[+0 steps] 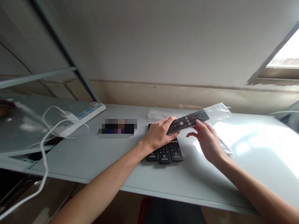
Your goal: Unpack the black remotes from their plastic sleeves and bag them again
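My left hand [158,132] is closed round the near end of a black remote control [187,122], lifted above the table and tilted up to the right. A clear plastic bag [218,111] covers the remote and sticks out past its far end. At that far end my right hand [209,141] grips the bagged remote, one fingertip on its button face and another finger curled below its lower edge. Under my left hand, several black remotes [164,157] lie side by side on the table, their upper parts partly hidden.
Clear plastic wrapping [155,115] lies behind my left hand, and another piece [226,147] by my right wrist. A blurred-out dark object [118,128] is on the grey table [98,165]. Further left are a power strip [86,116] and a white cable [44,158] hanging over the edge.
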`<state>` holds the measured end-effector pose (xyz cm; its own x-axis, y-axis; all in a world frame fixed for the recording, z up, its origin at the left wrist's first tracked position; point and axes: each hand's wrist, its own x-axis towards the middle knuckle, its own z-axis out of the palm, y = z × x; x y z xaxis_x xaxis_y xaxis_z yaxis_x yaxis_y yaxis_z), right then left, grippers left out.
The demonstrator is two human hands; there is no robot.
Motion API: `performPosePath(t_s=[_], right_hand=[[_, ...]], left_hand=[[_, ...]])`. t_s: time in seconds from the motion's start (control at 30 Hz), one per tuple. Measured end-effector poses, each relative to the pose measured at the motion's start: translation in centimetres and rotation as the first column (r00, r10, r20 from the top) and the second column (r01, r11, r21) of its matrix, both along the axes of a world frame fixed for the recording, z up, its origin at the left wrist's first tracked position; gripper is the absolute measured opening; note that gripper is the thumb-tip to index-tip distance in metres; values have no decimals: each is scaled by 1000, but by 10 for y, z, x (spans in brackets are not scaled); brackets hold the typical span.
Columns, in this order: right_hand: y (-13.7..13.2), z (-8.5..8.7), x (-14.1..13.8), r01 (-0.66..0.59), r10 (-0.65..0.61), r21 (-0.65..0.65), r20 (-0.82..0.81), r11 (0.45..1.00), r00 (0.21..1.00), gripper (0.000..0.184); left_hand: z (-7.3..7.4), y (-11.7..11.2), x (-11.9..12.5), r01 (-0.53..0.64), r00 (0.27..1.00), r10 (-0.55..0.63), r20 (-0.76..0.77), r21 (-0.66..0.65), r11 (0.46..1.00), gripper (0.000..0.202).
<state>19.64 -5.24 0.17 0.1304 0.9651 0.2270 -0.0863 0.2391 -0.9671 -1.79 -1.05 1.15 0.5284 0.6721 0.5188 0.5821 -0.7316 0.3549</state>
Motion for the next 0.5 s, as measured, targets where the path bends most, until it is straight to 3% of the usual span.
performPosePath(t_s=[0.1, 0.17, 0.27, 0.4, 0.5], right_hand=[[15, 4, 21, 151, -149, 6, -148, 988, 978, 27], [21, 6, 33, 208, -216, -58, -220, 976, 951, 27], [23, 5, 41, 234, -270, -191, -194, 953, 943, 34], [20, -3, 37, 201, -186, -245, 84, 948, 979, 65], [22, -14, 36, 216, -145, -125, 425, 968, 893, 79]], left_hand=[[0, 2, -1, 28, 1000, -28, -1, 8, 1000, 35], [-1, 4, -2, 18, 999, -18, -38, -1, 1000, 26], [-4, 7, -2, -5, 992, 2, -126, -24, 1000, 35], [-7, 8, -2, -4, 976, -9, -216, -64, 998, 33], [-8, 10, -2, 49, 964, -73, -254, -97, 994, 29]])
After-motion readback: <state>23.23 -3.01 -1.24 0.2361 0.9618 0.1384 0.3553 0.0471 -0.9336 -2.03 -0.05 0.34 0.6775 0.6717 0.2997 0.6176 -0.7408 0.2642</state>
